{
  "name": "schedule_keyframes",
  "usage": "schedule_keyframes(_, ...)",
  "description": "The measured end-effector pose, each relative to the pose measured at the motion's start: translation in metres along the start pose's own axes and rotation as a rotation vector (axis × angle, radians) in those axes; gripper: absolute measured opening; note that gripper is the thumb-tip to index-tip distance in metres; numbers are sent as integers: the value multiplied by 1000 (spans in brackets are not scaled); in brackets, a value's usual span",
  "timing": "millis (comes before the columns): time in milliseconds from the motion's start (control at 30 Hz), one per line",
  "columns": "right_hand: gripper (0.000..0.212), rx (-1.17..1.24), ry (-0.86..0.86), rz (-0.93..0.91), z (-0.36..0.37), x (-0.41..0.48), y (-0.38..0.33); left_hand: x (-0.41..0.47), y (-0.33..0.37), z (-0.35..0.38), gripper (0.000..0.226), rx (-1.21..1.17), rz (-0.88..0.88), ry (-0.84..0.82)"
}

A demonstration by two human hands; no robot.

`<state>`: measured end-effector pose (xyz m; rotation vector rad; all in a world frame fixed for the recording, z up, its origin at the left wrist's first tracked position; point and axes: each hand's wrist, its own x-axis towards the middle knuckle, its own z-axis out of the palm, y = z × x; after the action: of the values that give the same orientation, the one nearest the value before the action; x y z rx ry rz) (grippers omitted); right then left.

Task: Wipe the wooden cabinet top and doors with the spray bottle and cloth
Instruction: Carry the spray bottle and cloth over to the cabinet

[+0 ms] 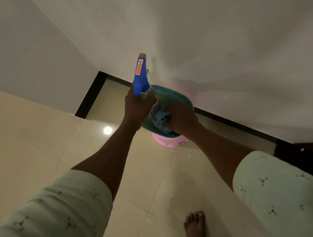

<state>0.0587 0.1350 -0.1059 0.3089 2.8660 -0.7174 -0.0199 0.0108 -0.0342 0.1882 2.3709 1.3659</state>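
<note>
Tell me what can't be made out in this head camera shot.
Spray bottle: head view, the left hand wraps its body, so the fill level is hidden.
Cloth: head view, the right hand covers much of it.
Pink bucket: head view, the teal basket hides its inside.
Dark shape: head view, cut off by the right edge.

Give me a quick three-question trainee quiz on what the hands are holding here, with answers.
1. True or false: the left hand holds the spray bottle.
2. What colour is the cloth that the right hand grips: A red, B blue, C white?
3. Fill in: under the green basket is a ____ bucket.
Key: 1 true; 2 B; 3 pink.
</note>
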Motion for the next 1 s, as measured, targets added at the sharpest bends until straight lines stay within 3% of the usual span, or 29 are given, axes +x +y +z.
schedule_keyframes(100,27,370,199,82,-28,-6,2,0,11,-3,39,-2,19,56)
schedule_keyframes(167,26,686,204,280,-62,-16,2,-3,33,-2,35,36,92,79)
schedule_keyframes(267,29,1426,131,548,-101,-27,12,-7,72,1,40,93,199,105)
schedule_keyframes(367,38,1873,-27,439,-134,-44,29,-18,117,8,58,141,331,126)
schedule_keyframes(467,56,2203,-301,125,-182,-72,41,-36,160,23,62,174,485,131)
schedule_keyframes(533,72,2225,-454,19,-210,-95,50,-52,181,37,59,171,523,143)
schedule_keyframes(600,78,2111,-413,17,-230,-123,65,-76,197,54,56,159,519,145)
schedule_keyframes(667,52,2085,-204,172,-244,-154,79,-102,206,72,51,137,508,135)
schedule_keyframes(733,35,2156,-62,205,-253,-189,97,-133,212,92,47,111,520,127)
schedule_keyframes(800,37,2179,-54,268,-258,-227,106,-164,214,111,46,96,514,101)
schedule_keyframes(900,51,2006,-83,367,-252,-275,115,-203,210,134,44,119,497,61)
schedule_keyframes(1000,29,1900,-106,356,-254,-330,126,-253,208,166,40,148,492,3)
